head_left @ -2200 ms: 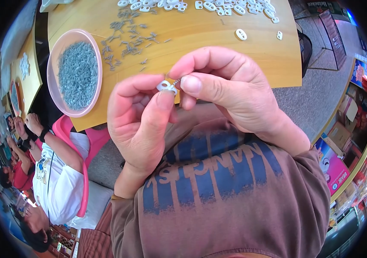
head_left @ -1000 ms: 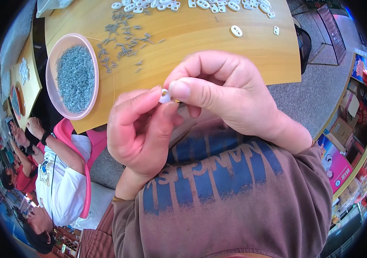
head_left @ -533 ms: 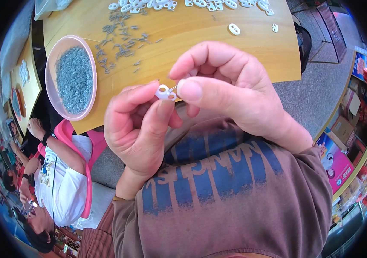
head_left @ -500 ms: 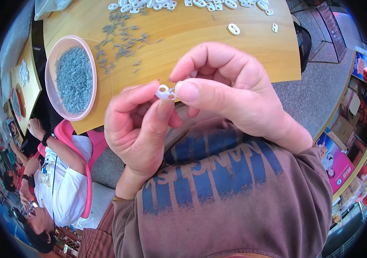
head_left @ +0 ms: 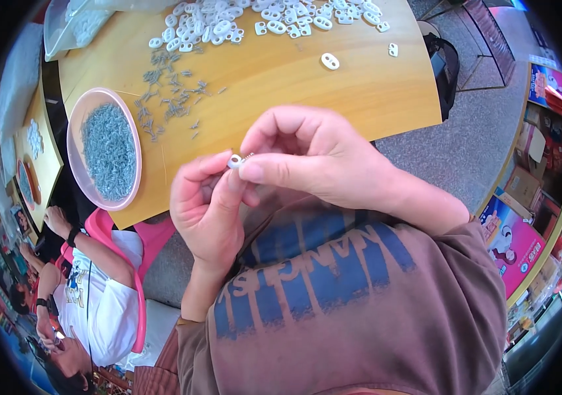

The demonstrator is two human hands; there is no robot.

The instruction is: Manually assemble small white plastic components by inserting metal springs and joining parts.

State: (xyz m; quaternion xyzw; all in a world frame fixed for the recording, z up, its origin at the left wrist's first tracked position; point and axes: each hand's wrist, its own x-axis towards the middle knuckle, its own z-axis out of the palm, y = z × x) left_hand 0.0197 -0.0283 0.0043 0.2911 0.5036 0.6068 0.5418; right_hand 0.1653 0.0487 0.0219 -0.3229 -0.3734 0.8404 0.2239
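Between the thumb and fingers of my left hand (head_left: 206, 214) is a small white plastic piece (head_left: 234, 160) with a round hole facing up. My right hand (head_left: 314, 158) presses in from the other side, its thumb and index finger pinched on a tiny metal spring (head_left: 249, 157) at the piece's edge. The thumbs nearly meet, so part of the piece and most of the spring are hidden. Both hands are held above my lap, just off the table's near edge.
On the wooden table (head_left: 255, 85) stands a pink bowl (head_left: 137, 135) full of small grey-blue springs. Loose springs (head_left: 176, 99) lie beside it, below a pile of white plastic pieces (head_left: 215, 20). A lone white oval piece (head_left: 330, 61) lies to the right. Another person (head_left: 106, 283) sits at left.
The view has shifted, bringing more of the white pile into sight. My hands remain together, and the white piece is now tilted and more covered by my right thumb.
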